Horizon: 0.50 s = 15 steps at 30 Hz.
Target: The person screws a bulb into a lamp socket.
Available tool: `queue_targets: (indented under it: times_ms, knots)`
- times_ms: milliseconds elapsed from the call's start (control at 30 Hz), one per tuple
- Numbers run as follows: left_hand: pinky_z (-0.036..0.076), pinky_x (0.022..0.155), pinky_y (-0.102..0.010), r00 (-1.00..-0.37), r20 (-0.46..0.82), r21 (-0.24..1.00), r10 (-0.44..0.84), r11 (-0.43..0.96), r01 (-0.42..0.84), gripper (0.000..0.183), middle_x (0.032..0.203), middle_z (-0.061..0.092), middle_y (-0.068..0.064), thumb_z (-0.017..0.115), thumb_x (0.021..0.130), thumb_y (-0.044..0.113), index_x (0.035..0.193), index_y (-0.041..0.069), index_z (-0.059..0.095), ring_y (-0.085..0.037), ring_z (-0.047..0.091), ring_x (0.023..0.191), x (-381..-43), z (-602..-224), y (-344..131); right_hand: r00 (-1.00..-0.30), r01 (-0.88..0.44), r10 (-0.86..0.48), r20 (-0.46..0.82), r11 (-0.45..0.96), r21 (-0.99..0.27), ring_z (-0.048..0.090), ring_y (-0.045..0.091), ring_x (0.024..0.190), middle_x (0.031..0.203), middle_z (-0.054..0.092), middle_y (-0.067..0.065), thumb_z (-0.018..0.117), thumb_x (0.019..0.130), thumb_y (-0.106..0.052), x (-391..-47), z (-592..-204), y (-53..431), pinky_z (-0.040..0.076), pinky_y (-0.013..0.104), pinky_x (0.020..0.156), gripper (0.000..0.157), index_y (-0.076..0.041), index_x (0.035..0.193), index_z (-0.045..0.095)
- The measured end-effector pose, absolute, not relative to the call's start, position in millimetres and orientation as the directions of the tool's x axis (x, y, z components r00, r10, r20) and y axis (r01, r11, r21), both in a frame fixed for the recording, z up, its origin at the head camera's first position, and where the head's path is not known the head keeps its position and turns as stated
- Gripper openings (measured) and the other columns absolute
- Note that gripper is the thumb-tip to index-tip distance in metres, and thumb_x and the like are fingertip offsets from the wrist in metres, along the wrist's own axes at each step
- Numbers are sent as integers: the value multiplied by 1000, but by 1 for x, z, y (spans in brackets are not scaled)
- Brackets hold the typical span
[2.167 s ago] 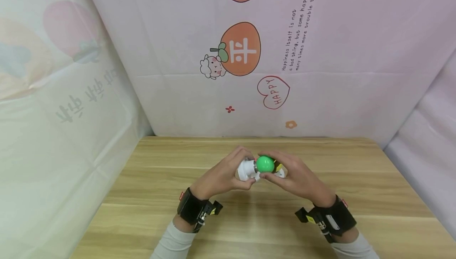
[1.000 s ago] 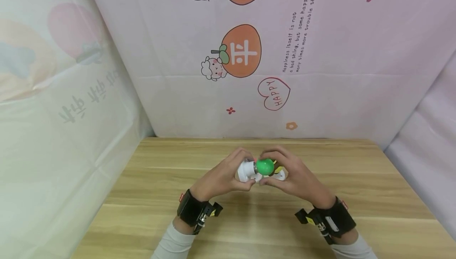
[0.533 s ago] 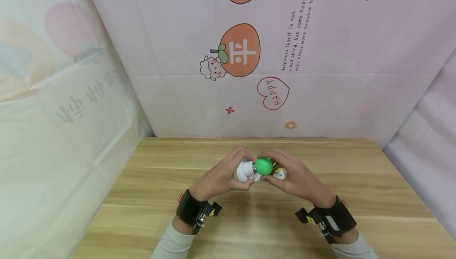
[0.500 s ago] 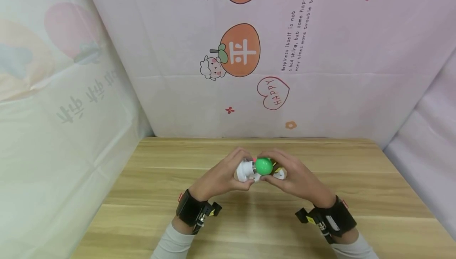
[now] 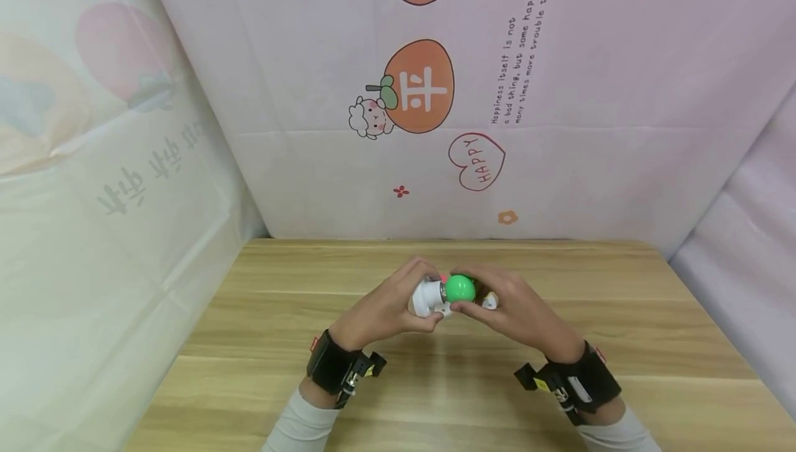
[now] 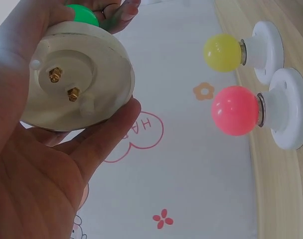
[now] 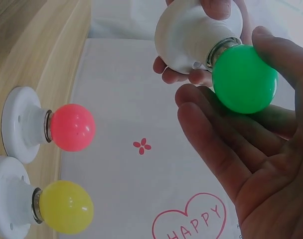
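My left hand (image 5: 388, 303) grips a white lamp holder (image 5: 425, 298) by its round base, thumb on the near side and fingers on the far side. Two brass terminal screws (image 6: 64, 84) show on the base's underside in the left wrist view. A green light bulb (image 5: 459, 288) sits in the holder's mouth and points to the right, a strip of its metal screw cap (image 7: 222, 52) visible. My right hand (image 5: 513, 303) holds this bulb between thumb and fingers; in the right wrist view the thumb lies at its top and the fingers beneath it.
Behind the hands, a pink bulb (image 7: 73, 127) and a yellow bulb (image 7: 66, 207) stand side by side in white holders on the wooden table (image 5: 298, 362). The hands mostly hide them in the head view. A printed cloth (image 5: 311, 162) hangs at the table's back edge.
My right fingers have shifted on the green bulb: raised and bent a second ago, they now lie flatter along it. The left hand and holder stay nearly in place.
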<state>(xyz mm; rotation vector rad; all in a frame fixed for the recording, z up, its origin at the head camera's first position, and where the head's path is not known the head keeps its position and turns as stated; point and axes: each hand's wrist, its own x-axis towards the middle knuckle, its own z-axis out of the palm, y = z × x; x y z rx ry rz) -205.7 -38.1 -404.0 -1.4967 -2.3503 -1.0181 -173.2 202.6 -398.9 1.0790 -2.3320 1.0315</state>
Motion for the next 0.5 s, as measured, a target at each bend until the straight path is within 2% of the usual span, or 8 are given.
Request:
queue_targets:
  times_ms: [200,333,500]
  knots:
    - [48,71,-12,-486,474,451,735,271,850,45,115,43,7,69,79,22,117,13,46,-3,46,96,-205,-403,-38,-658,-752,-489,573,461,-470,59,5,73,95,62,-15,74,84,-32,-173,-400,203,55,28,57,40,-15,119,62]
    - [49,71,-12,-493,467,458,734,276,845,45,116,42,7,69,79,22,117,14,46,-4,47,96,-205,-404,-38,-645,-762,-486,590,471,-445,58,3,75,95,62,-15,75,83,-31,-173,-399,202,55,26,57,42,-19,120,60]
    - [49,71,-12,-487,472,449,735,275,850,46,115,43,6,70,79,22,118,13,46,-5,47,96,-205,-404,-37,-621,-778,-491,611,483,-402,58,4,82,109,60,-9,77,81,-30,-174,-399,203,55,24,61,52,-16,126,56]
